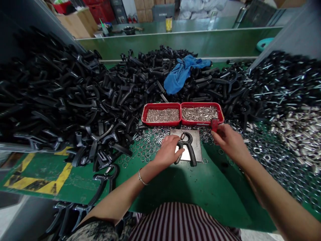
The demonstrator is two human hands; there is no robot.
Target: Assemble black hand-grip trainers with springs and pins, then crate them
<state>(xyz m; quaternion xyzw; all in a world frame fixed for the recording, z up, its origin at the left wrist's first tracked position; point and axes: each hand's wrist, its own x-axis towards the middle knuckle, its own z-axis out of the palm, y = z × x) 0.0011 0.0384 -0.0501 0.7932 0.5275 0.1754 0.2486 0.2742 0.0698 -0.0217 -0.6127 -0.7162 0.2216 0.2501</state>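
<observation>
Black and two-legged, the grip (188, 143) lies on a metal plate (198, 147), which probably serves as a firm base. The left hand (168, 150) is closed about one leg, apparently to steady it, leaving the spring (183, 135) exposed. The right hand (228, 137) grasps a red tool (214, 124), raised near the right tray (221, 113); the tool's working end cannot be made out. The left tray (163, 123) adjoins the right beyond the plate, presumably for easy reach; both contain small metal pieces (199, 113). Loose rings (147, 147) lie about the plate, with sleeves (303, 134) heaped at far right. The green desk (200, 197) shows scuffs and striped tape (32, 183) at its left corner. Black parts (75, 90) are piled along the left and rear, a blue cloth (178, 75) upon them. Beyond, a far desk (150, 28) bears a yellow cup (169, 24) and, at left, a carton (81, 23).
</observation>
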